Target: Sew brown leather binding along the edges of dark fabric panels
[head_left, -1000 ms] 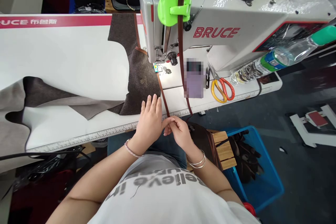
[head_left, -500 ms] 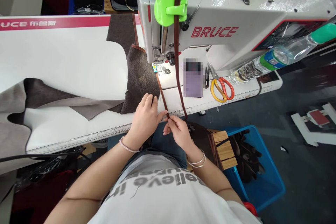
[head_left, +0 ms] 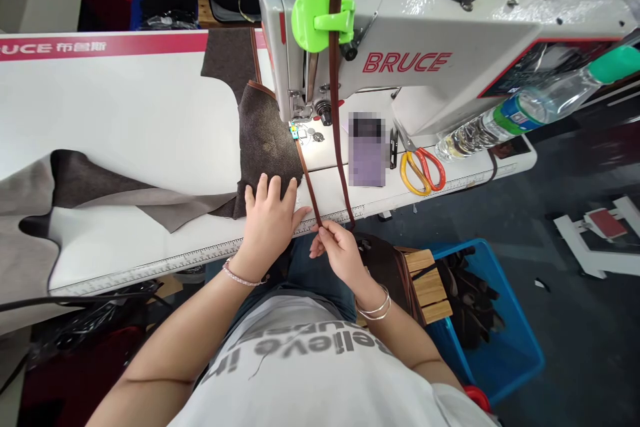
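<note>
On the tabletop (head_left: 125, 113), dark fabric (head_left: 269, 141) is touched at its near edge by the left hand (head_left: 266, 221); a brown strip (head_left: 309, 185) is pinched in the right hand (head_left: 339, 250). Scissors (head_left: 419, 154) are noted at right, near a bottle (head_left: 520, 113).

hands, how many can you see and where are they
2: the left hand lies with spread fingers on the dark fabric; the right hand pinches the brown strip near the white table's front edge. No other hand shows.
</note>
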Motion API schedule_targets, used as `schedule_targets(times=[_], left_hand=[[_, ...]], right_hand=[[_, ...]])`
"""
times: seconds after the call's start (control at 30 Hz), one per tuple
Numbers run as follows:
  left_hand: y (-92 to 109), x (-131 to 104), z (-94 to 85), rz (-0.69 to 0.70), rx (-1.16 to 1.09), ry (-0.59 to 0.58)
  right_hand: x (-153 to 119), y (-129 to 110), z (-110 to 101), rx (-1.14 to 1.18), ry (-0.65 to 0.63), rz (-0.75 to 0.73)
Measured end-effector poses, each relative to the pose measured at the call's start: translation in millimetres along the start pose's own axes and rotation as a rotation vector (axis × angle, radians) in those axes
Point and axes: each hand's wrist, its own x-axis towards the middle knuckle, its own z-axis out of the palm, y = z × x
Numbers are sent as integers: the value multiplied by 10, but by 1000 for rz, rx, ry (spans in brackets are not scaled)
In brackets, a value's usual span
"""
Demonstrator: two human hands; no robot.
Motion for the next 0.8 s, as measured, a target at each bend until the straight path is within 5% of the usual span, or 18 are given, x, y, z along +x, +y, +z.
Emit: schedule_targets(times=[0.8], left_hand=[[-97,6,-5,-9,-27,-12]], right_hand=[[4,-22,6,34,28,29]])
